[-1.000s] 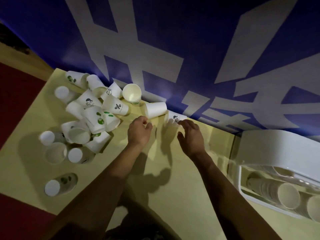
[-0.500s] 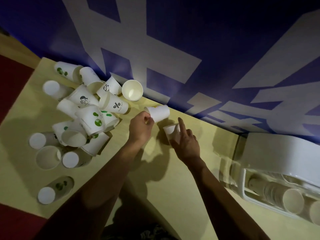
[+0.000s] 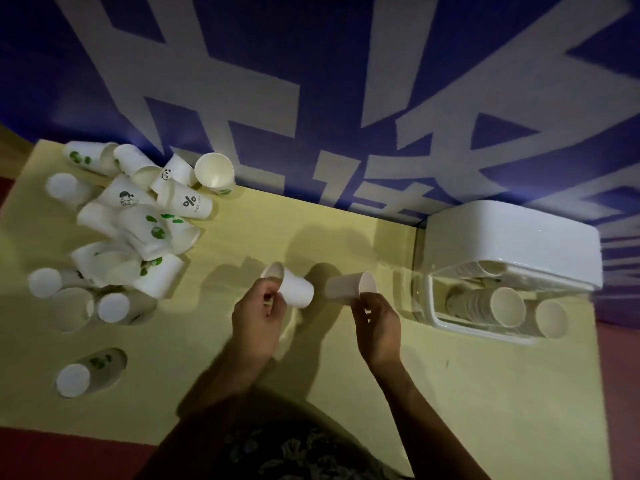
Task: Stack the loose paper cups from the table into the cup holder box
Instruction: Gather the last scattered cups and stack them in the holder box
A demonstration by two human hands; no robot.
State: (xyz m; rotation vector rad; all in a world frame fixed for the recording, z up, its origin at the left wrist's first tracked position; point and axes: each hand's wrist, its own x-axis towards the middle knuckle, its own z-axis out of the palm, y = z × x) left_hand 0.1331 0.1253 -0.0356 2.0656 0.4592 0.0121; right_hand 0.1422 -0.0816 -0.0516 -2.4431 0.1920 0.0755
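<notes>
left grip [image 3: 258, 315] on cup [image 3: 294, 289], cup pile [image 3: 138, 230] beside

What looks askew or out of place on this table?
The loose cups at the table's far left lie in a jumble, many tipped on their sides or upside down. Inside the cup holder box, cups lie stacked in neat rows. Nothing looks spilled or damaged.

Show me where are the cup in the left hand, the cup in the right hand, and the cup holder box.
Cup in left hand [image 3: 294, 294], head view, on its side wall.
Cup in right hand [image 3: 343, 289], head view, on its side wall.
Cup holder box [image 3: 509, 237], head view, on its white lid.
</notes>
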